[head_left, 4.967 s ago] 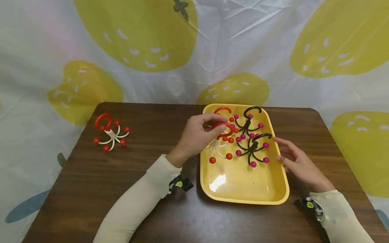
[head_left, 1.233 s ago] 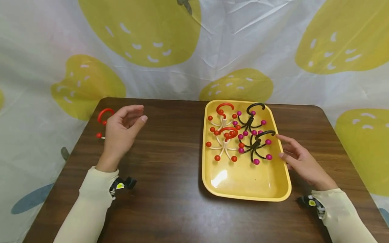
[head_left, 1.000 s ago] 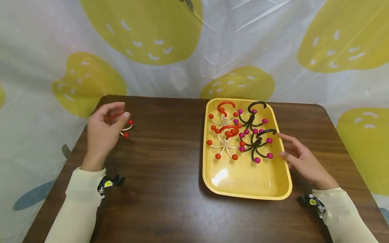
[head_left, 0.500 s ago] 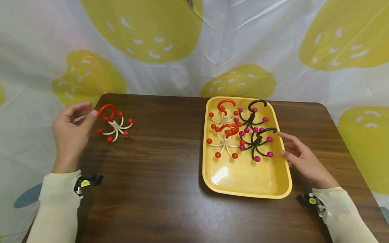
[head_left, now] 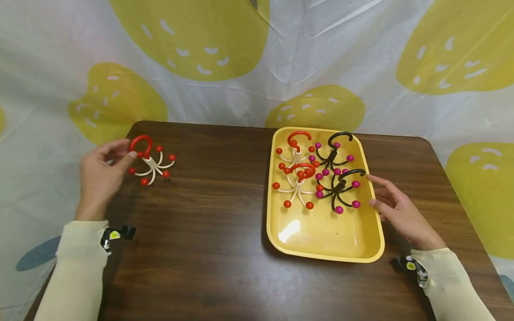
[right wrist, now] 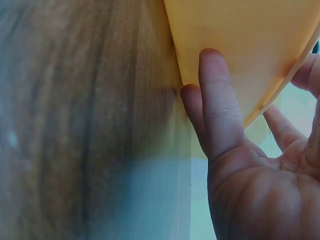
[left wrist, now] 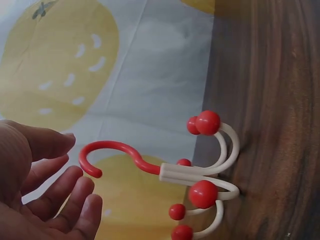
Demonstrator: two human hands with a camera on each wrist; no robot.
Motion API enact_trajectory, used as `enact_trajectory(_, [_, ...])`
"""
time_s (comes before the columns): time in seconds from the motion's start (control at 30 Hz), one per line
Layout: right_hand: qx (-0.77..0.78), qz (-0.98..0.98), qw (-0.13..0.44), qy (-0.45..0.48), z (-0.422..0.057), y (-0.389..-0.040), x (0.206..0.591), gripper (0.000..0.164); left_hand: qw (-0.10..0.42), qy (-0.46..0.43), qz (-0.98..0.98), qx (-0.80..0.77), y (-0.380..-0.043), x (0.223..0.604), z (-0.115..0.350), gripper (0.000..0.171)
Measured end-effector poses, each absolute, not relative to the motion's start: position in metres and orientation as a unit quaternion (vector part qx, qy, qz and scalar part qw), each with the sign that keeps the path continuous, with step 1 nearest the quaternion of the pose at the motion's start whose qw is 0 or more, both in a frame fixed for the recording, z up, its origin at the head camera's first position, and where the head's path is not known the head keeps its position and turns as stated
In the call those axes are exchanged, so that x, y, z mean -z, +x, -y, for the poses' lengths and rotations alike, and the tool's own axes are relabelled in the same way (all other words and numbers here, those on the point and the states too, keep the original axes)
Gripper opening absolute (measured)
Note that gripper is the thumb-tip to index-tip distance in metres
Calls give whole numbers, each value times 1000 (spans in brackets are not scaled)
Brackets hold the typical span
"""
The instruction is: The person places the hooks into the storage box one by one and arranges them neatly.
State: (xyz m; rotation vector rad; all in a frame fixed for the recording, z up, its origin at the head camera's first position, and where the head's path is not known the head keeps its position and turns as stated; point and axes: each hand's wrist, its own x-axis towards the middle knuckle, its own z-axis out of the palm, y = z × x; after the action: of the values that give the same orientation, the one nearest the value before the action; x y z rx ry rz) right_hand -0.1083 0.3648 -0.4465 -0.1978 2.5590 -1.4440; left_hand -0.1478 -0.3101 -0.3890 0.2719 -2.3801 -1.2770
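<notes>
A cream multi-arm hanging hook [head_left: 151,166] with a red curved top and red ball tips stands on the table at the left. My left hand [head_left: 100,171] is beside its red curve; in the left wrist view, the hand's thumb and fingers [left wrist: 82,200] are parted just short of the curve [left wrist: 107,145], with a small gap. At the right, my right hand [head_left: 401,218] touches the side of the yellow tray [head_left: 321,257]. Its fingers [right wrist: 217,100] lie fairly straight against the tray's outer wall in the right wrist view.
Inside the tray are two cream-and-red hooks [head_left: 297,187] and two black hooks [head_left: 339,189] with magenta ball tips, crowded toward its far end. Behind the dark wooden table [head_left: 192,249] hangs a white cloth [head_left: 237,102] with yellow fruit prints.
My left hand set a cream-and-red hook down in the tray, moved left past the other one, then came slightly back toward its red curve. The right hand stayed at the tray's side.
</notes>
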Motion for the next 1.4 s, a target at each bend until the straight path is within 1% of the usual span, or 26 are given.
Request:
enact_trajectory(0.17, [491,-863,98,-66,-365,-108,447,65,211,96,868,439,-149,393,311,31])
enact_trajectory(0.43, [502,-857,94,-74,-365,-110,449,64,203,93,864,452,-157,398,308,34])
enact_trajectory(0.73, [504,-855,93,-75,-364,-110,448,63,216,79,856,464,-175,397,300,33])
enact_trajectory(0.97, [510,-852,96,-76,-364,-108,449,64,216,105,857,456,-176,398,300,31])
enact_trajectory(1.17, [508,-853,96,-74,-363,-108,448,65,227,107,861,443,-179,397,298,28])
enact_trajectory(1.4, [507,-853,101,-72,-363,-109,447,66,216,107,868,434,-182,395,296,28])
